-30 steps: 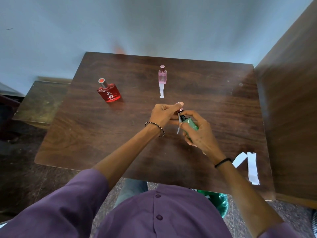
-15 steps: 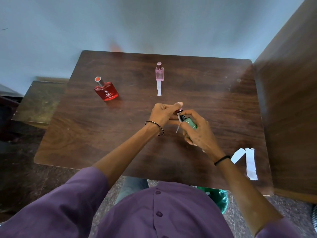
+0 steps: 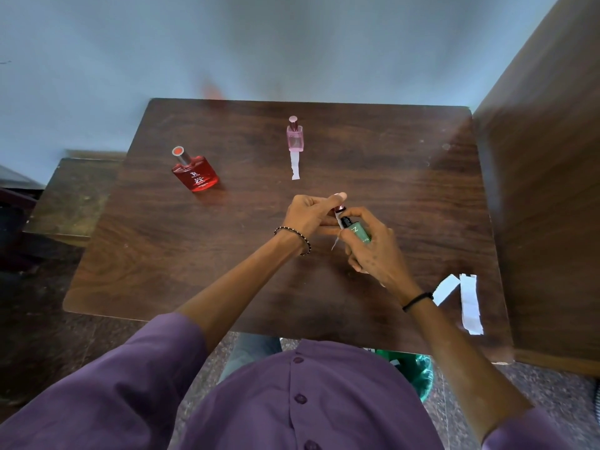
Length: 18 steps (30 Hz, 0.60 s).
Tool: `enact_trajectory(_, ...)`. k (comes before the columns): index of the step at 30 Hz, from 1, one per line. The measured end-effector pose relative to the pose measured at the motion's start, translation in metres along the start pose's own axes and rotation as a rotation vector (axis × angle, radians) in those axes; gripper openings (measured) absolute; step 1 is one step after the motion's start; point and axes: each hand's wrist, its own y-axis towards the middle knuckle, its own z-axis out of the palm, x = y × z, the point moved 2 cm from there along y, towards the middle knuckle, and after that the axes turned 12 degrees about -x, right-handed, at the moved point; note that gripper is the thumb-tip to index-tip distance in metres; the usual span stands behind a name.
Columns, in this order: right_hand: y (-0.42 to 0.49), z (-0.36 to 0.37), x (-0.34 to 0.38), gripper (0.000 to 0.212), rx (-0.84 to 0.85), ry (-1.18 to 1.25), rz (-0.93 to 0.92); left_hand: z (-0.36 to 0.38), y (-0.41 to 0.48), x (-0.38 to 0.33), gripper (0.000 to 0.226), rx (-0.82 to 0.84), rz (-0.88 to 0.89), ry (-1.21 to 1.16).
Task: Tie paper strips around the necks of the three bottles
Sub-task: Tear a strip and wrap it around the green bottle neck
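My right hand grips a small green bottle tilted over the middle of the wooden table. My left hand pinches a white paper strip at the green bottle's neck; the strip's loose end hangs down below the hands. A pink bottle stands at the back centre with a white strip lying in front of it. A red bottle stands at the back left with nothing on its neck.
Two loose paper strips lie near the table's front right corner. A dark wooden panel rises along the table's right side. A lower bench sits to the left. A green bin shows under the table's front edge.
Both hands stay together at the green bottle's neck with only small finger movement. The view shifted slightly; the bottles on the table have not moved.
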Motion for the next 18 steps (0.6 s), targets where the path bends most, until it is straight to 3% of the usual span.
enact_trajectory(18,-0.013,-0.006,-0.004,0.027,-0.101,0.016,-0.055,0.011,-0.008,-0.005,0.04,0.008,-0.033,-0.008)
